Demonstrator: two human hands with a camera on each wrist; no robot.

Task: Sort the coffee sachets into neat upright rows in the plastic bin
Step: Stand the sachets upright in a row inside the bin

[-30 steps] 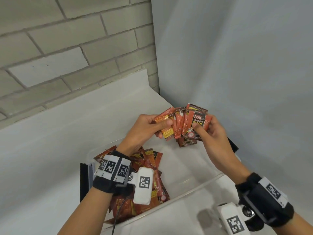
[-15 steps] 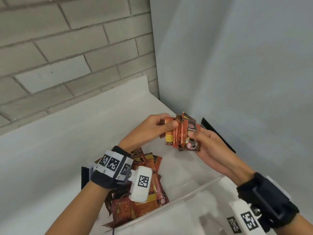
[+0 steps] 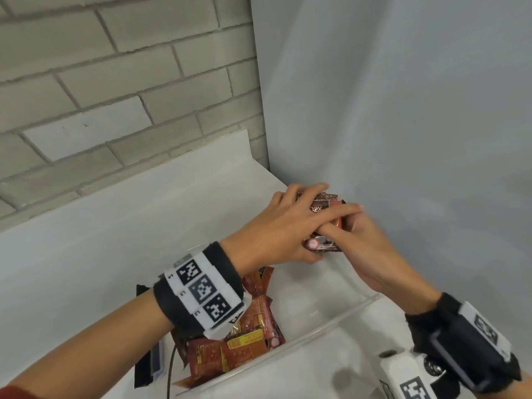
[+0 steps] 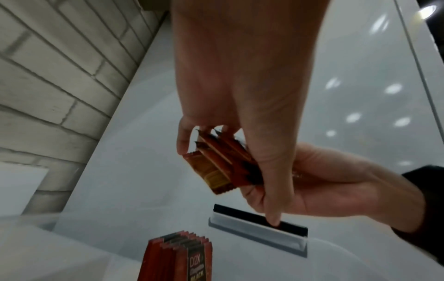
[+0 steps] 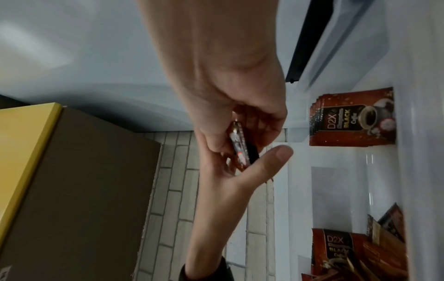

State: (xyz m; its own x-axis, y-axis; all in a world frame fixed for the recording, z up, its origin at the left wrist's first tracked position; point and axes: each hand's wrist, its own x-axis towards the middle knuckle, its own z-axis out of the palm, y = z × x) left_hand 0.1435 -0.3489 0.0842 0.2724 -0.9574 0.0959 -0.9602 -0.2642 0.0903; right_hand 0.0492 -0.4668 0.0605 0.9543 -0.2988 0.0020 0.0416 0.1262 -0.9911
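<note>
A squared stack of red-brown coffee sachets [image 3: 322, 223] is held above the far right end of the clear plastic bin [image 3: 316, 326]. My left hand [image 3: 311, 214] lies over the top of the stack, fingers wrapped round its far edge. My right hand [image 3: 354, 226] grips it from the right and underneath. In the left wrist view the stack [image 4: 216, 163] shows edge-on between the fingers. In the right wrist view one neat upright row of sachets [image 5: 353, 119] stands against the bin wall. A loose pile of sachets [image 3: 244, 341] lies at the bin's left end, under my left wrist.
The bin sits on a white counter [image 3: 86, 240] in a corner, with a brick wall [image 3: 115, 82] behind and a grey panel [image 3: 403, 110] to the right. Black latches [image 3: 142, 335] sit at the bin's ends. A brown box with a yellow edge [image 5: 72, 190] shows in the right wrist view.
The fanned-out sachets have been pushed together into one tight stack. My left hand has moved from the stack's left side to over its top.
</note>
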